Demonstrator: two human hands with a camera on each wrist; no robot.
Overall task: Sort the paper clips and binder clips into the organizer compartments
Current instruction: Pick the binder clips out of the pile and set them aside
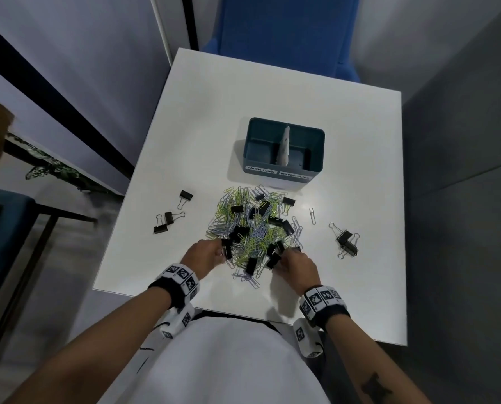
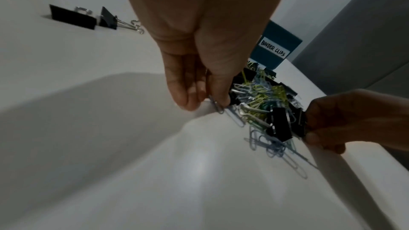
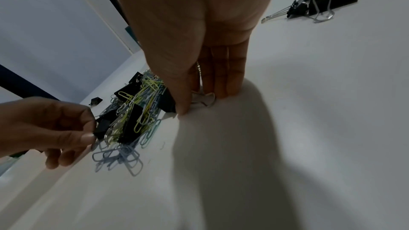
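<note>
The left hand (image 1: 207, 253) and right hand (image 1: 297, 266) are bare; each wrist wears a black band (image 1: 167, 291) carrying white blocks printed with black square markers (image 1: 320, 298); a white shirt (image 1: 223, 363) covers the torso at 6 o'clock; a dark tattoo (image 1: 374, 386) marks the right forearm.

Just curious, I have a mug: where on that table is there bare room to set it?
Bare tabletop lies behind and left of the organizer, and along the right edge past the two binder clips. The clip pile, where both hands work, is crowded.

An office: white desk (image 1: 272, 112), blue chair (image 1: 287, 33) (grey partition panels (image 1: 462, 141) around).
</note>
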